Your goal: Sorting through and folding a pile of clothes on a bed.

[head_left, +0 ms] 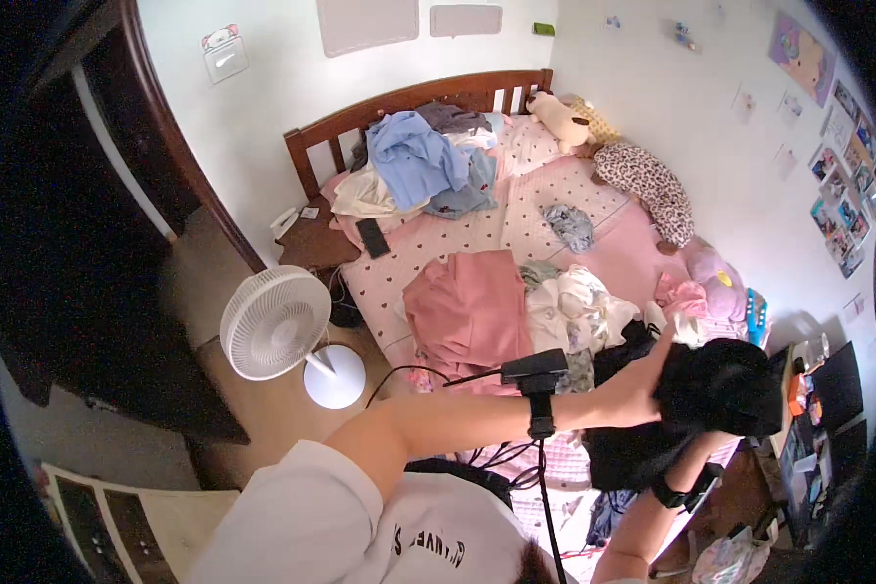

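A bunched black garment (720, 384) is raised over the right side of the bed, with a length of it hanging down. My left hand (642, 384) grips its left side, the thumb showing and the fingers sunk in the cloth. From below, my right hand (703, 450) reaches into the same garment; its fingers are hidden by the fabric. Beside my left hand lie white clothes (579, 307) and a dusty-pink garment (467, 302), spread on the pink bed sheet (535, 229).
A white fan (277, 321) stands left of the bed. Blue clothes (414, 161) are heaped near the wooden headboard (419, 97), with a dark phone (372, 237) below them. Plush toys (647, 185) line the wall side. Black cables (543, 487) hang from my left wrist. A cluttered desk (808, 428) stands at right.
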Tool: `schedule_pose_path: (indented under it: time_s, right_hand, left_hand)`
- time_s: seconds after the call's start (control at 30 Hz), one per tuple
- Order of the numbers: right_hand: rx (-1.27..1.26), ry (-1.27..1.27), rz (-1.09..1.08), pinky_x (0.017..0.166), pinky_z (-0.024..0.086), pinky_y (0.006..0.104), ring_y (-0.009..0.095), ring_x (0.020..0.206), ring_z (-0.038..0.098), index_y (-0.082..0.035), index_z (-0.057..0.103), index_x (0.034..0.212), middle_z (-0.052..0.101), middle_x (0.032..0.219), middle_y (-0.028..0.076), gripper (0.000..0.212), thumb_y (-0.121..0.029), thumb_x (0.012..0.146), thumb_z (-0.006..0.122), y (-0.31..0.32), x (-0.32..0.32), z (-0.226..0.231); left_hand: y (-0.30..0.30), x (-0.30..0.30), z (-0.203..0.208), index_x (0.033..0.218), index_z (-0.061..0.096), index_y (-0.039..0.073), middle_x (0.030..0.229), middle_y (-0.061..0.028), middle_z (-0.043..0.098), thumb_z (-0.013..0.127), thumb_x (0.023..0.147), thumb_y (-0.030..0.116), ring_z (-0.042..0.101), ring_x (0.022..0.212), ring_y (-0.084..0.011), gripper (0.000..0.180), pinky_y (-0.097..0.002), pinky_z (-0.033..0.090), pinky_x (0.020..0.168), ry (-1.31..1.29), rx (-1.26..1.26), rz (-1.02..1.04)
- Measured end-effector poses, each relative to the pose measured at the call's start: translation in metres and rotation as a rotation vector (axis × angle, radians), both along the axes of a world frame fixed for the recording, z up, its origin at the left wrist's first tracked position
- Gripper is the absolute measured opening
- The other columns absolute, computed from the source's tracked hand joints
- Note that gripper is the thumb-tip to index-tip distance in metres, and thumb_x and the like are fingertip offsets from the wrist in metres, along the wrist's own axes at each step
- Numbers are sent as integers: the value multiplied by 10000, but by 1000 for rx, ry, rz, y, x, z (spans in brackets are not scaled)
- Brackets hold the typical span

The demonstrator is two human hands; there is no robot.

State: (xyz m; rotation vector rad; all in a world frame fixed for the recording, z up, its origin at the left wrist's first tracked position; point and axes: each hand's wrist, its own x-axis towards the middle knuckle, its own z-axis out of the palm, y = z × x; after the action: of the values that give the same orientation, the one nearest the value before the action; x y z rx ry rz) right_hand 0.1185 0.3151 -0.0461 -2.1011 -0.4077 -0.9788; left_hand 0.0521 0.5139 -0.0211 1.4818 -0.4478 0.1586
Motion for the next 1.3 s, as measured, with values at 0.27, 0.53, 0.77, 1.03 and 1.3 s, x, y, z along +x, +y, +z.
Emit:
schedule_pose_path:
  time_s: [0.27, 0.53, 0.77, 1.03, 1.3]
  right_hand:
    - [188, 166, 110, 800, 435, 296, 209, 894, 548, 48, 508, 1043, 570, 998, 125, 295, -9, 754, 500, 6, -46, 26]
    - [165, 365, 158, 641, 403, 225, 111, 683, 494, 39, 546, 893, 559, 764, 23, 261, 28, 645, 465, -1, -73, 56]
    - [271, 207, -13, 683, 390, 253, 112, 753, 476, 45, 539, 932, 565, 826, 38, 188, -49, 772, 505, -13, -88, 74]
    - [429, 191, 68, 619, 381, 184, 70, 691, 478, 7, 555, 873, 561, 782, 11, 192, -162, 789, 595, 8, -104, 113]
    - [229, 219, -166, 592, 416, 228, 91, 638, 515, 52, 588, 851, 594, 711, 67, 293, -225, 758, 604, 38, -112, 153]
  left_hand:
    - [15, -8, 16, 940, 534, 12, 842, -60, 559, 512, 769, 67, 492, 816, -110, 181, -246, 388, 723, -11, -277, 62]
    - [62, -6, 16, 898, 541, -5, 812, -108, 577, 516, 663, -10, 532, 807, -165, 236, -269, 412, 741, -21, -133, 240]
    - [97, -4, 36, 991, 513, 41, 915, -134, 544, 566, 610, -10, 541, 868, -234, 388, -320, 425, 730, -188, 295, 21]
    - [128, 39, 44, 860, 597, -41, 647, -115, 608, 495, 720, 15, 598, 601, -172, 182, -259, 479, 597, 94, 350, 183]
    - [72, 17, 45, 1108, 416, 1, 1005, -123, 479, 677, 694, 152, 550, 856, -208, 513, -282, 467, 683, -549, 372, 345]
